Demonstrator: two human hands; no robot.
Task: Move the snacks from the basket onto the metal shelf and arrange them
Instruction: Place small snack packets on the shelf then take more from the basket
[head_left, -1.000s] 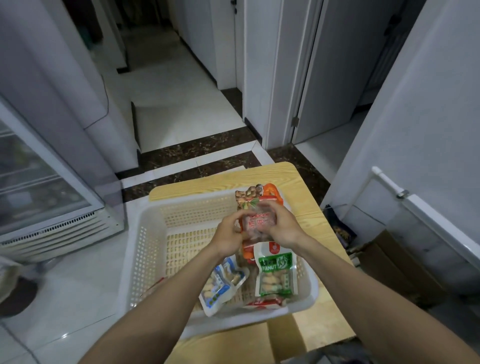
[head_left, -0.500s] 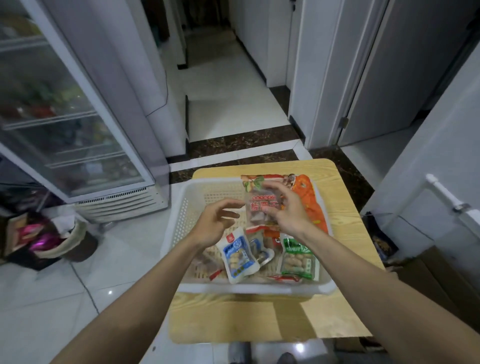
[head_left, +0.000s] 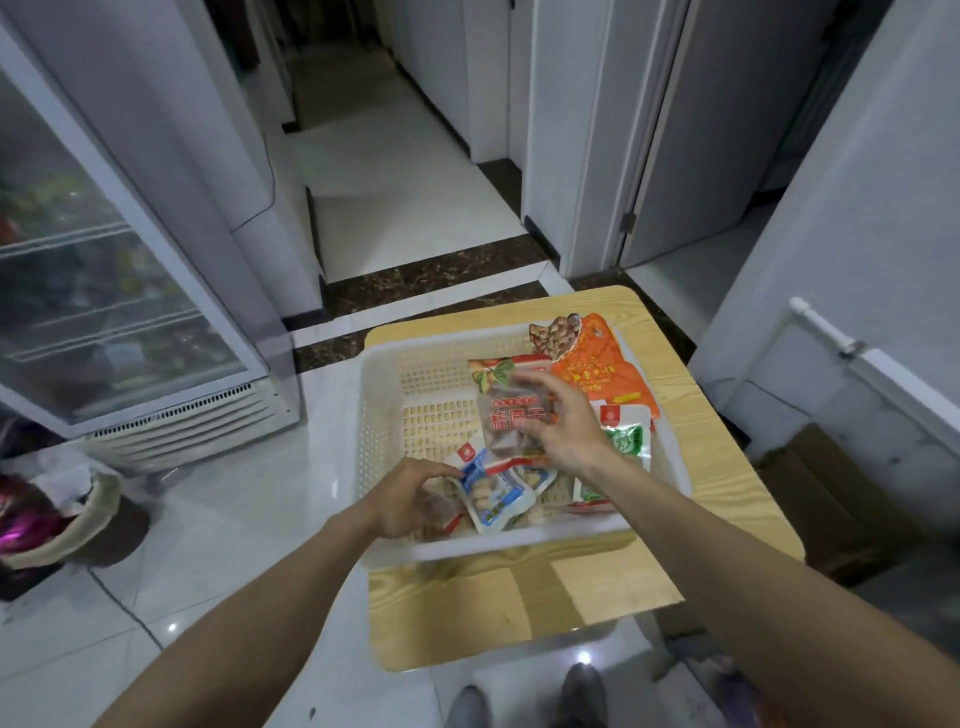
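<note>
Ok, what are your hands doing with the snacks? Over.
Right hand holds clear packet over basket. Left hand touches blue packet, grip unclear. Nothing blocking.

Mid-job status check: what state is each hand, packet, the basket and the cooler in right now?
right hand: grips the clear packet, raised over the basket.
left hand: fingers curled at the blue packet; grip unclear.
orange bag: sticking out over the basket's far rim.
green packet: in the basket, partly hidden.
basket: on the wooden table, snacks inside.
cooler: glass door shut.
</note>
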